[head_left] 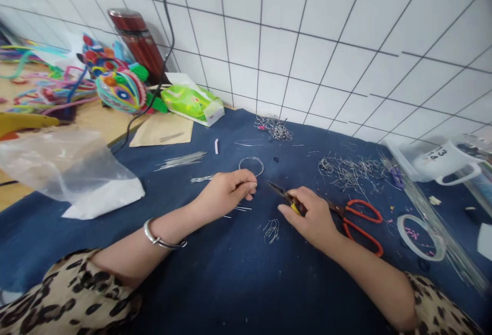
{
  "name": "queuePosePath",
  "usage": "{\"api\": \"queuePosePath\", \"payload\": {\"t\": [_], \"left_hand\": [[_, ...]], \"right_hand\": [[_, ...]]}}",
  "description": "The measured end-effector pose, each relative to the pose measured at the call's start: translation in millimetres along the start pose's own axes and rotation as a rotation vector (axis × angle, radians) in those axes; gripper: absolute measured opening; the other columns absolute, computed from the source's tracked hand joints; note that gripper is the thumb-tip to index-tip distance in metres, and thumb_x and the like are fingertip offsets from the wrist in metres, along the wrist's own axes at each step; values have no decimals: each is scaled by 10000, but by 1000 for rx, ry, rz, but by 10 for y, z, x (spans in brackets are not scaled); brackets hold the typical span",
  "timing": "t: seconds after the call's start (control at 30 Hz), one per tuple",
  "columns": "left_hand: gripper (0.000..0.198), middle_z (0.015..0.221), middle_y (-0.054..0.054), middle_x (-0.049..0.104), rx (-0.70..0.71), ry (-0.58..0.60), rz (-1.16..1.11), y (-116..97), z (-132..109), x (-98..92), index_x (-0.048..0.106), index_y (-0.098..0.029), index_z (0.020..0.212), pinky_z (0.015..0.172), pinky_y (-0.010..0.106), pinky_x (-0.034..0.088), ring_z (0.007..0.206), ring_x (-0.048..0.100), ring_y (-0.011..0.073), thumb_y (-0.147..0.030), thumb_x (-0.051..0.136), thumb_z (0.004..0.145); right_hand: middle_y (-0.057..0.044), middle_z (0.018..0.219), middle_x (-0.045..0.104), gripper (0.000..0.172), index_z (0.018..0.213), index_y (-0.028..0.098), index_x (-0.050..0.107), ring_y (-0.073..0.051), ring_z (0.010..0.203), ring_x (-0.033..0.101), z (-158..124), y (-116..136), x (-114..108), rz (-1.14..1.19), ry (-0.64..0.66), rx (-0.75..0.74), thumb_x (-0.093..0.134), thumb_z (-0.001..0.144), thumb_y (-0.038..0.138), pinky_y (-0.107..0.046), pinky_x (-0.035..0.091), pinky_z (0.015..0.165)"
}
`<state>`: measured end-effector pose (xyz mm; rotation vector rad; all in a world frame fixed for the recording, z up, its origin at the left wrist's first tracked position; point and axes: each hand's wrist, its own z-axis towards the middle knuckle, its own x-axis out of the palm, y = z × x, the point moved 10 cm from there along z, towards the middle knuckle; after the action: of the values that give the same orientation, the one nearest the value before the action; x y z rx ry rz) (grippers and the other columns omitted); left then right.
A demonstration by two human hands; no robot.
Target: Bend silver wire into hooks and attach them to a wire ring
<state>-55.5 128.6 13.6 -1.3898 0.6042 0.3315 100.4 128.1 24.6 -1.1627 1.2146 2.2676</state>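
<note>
Near the middle of the blue cloth, my left hand (234, 189) pinches a thin silvery wire bent into a round loop (251, 159); the loop stands out beyond the fingertips. My right hand (309, 214) is wrapped around the yellow-handled pliers (280, 190), whose dark jaws point left toward the loop without touching it. Beneath and beside my left hand lie short straight wires (243, 209) and a bundle of wires (202, 179). A small cluster of bent wire pieces (271, 231) rests between my hands.
Red-handled scissors (363, 212) lie right of my right hand, near a round dish (421, 237) with pink bits. Wire tangles (346, 171) spread behind. A white mug (442, 163) stands far right, a plastic bag (73, 171) left, and a red flask (138, 43) by the tiled wall.
</note>
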Motion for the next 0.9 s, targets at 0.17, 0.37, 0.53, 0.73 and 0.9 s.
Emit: {"api": "queuePosePath", "payload": {"t": [0.17, 0.37, 0.53, 0.73, 0.9], "left_hand": [[183, 754, 23, 609, 157, 48, 109, -236, -33, 143, 612, -175, 788, 724, 248, 424, 754, 550, 131, -252, 457, 849], [186, 818, 35, 612, 212, 189, 135, -319, -108, 456, 641, -186, 861, 700, 238, 440, 759, 560, 129, -209, 457, 858], [188, 875, 47, 610, 234, 205, 230, -311, -147, 589, 623, -187, 931, 737, 259, 453, 801, 567, 144, -216, 451, 864], [180, 899, 48, 610, 327, 170, 354, -393, -162, 475, 602, -180, 953, 760, 274, 462, 837, 565, 155, -247, 458, 867], [184, 951, 50, 616, 350, 79, 478, -387, -117, 9, 592, -182, 962, 805, 280, 445, 927, 555, 163, -226, 436, 875]], "right_hand": [[12, 710, 523, 219, 904, 193, 583, -107, 635, 477, 27, -206, 18, 99, 15, 139, 575, 768, 364, -238, 382, 607], [6, 746, 532, 242, 934, 188, 581, -112, 675, 482, 30, -191, 41, 131, 35, 125, 589, 752, 347, -248, 381, 638], [9, 756, 533, 248, 946, 185, 578, -110, 693, 488, 24, -202, 76, 133, 55, 133, 598, 744, 328, -247, 382, 652], [10, 769, 535, 262, 942, 193, 578, -113, 701, 491, 33, -216, 88, 131, 73, 148, 603, 739, 356, -243, 383, 651], [12, 760, 530, 239, 932, 210, 583, -115, 683, 489, 33, -229, 92, 129, 86, 169, 599, 741, 353, -244, 378, 636]]}}
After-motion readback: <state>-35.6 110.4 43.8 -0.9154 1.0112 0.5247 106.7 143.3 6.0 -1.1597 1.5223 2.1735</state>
